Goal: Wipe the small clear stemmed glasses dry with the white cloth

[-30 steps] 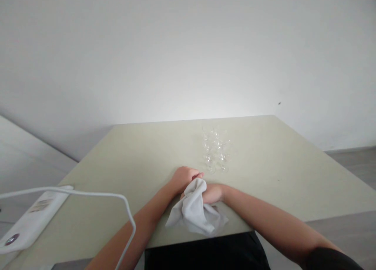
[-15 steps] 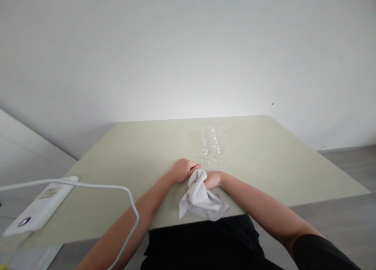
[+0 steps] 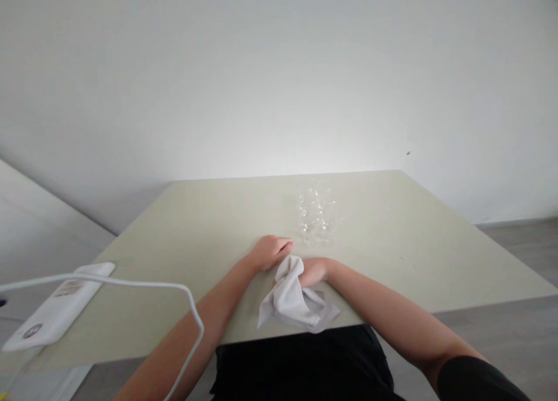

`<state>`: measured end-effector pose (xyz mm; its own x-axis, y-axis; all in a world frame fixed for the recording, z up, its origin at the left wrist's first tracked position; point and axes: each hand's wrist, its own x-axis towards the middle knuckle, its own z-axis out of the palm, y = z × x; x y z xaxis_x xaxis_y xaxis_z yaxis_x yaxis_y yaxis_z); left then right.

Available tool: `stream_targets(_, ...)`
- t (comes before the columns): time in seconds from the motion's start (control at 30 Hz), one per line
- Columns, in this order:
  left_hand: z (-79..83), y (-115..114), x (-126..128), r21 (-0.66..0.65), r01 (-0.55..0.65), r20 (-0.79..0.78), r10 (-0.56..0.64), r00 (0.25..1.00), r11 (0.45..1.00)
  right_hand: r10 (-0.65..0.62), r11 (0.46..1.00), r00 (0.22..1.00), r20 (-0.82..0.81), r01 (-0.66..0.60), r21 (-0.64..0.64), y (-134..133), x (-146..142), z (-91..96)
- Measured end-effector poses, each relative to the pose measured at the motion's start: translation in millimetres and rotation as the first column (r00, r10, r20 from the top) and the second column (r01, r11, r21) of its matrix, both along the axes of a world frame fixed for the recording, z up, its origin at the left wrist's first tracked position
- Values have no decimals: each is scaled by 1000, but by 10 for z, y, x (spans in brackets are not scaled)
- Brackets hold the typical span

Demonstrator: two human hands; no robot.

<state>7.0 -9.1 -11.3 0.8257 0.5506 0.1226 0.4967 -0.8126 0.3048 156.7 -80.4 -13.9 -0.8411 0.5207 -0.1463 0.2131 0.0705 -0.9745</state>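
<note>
Okay, so a white cloth point(image 3: 296, 302) is bunched up near the close edge of the table point(image 3: 209, 215), roughly at 6 o'clock. Its top is gathered against the right hand point(image 3: 313, 272), which is brought in from 4 o'clock, and the loose part is left to droop towards the edge. The right fingers are mostly covered, so whether the cloth is pinched or just draped can't be told. Whether anything is wrapped inside can't be told either.

The left hand point(image 3: 271, 253) is parked at about 11 o'clock from the cloth, with its fingers curled in; whether something is gripped under them is hidden. Both hands are probably kept this close together so the same bit can be worked on from two sides.

Between 12 and 1 o'clock from the cloth, a group of clear glasses point(image 3: 317, 215) is set in what looks like two rows, likely bunched like that to be kept within reach but clear of the forearms. Over at 9 o'clock, a white device point(image 3: 65, 308) is placed by the table's side, crossed by a white cable point(image 3: 192, 302).
</note>
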Motion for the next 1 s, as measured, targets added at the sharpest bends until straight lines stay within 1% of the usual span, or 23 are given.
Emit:
stream_targets(0.07, 19, 0, -11, -6, -43, 79, 43, 996, 999, -3, 1000, 1000, -8, 3, 21, 6, -15, -8)
stream_targets(0.13, 106, 22, 6, -3, -117, 203, 116, 972, 993, 5, 1000, 999, -34, -5, 11, 8, -33, -13)
stream_targets(0.2, 276, 78, 69, 24, -182, 349, 162, 923, 983, 15, 1000, 998, -67, -16, -7, 9, -49, -17)
stream_targets(0.23, 388, 119, 122, 51, -200, 406, 163, 899, 979, 17, 1000, 996, -82, -18, -15, 9, -56, -21)
stream_targets(0.3, 633, 226, 266, 130, -197, 442, 121, 889, 972, 20, 999, 995, -99, -22, -23, 13, -63, -34)
stream_targets(0.33, 749, 288, 351, 172, -191, 425, 102, 899, 966, 19, 999, 995, -101, -22, -26, 16, -63, -43)
stream_targets(0.4, 932, 420, 524, 223, -177, 333, 96, 938, 959, 20, 999, 994, -105, -23, -26, 24, -62, -64)
stream_targets(0.47, 1030, 545, 673, 218, -141, 192, 100, 976, 966, 22, 999, 994, -111, -24, -21, 30, -62, -82)
stream_targets(0.53, 1054, 639, 774, 198, -87, 67, 75, 995, 976, 23, 999, 994, -106, -26, -26, 34, -66, -94)
stream_targets(0.6, 1042, 690, 827, 183, -42, -8, 44, 999, 982, 14, 999, 997, -81, -18, -42, 35, -71, -99)
stream_targets(0.7, 1034, 699, 854, 169, -22, -32, 28, 999, 985, 5, 998, 998, -68, -9, -59, 34, -75, -95)
stream_targets(0.83, 1095, 682, 902, 139, -38, -25, 42, 999, 990, -17, 997, 997, -75, 11, -78, 22, -68, -67)
stream_targets(1.0, 1184, 714, 1046, 139, -18, -154, 39, 987, 990, -27, 995, 996, -85, 19, -94, 6, -59, -39)
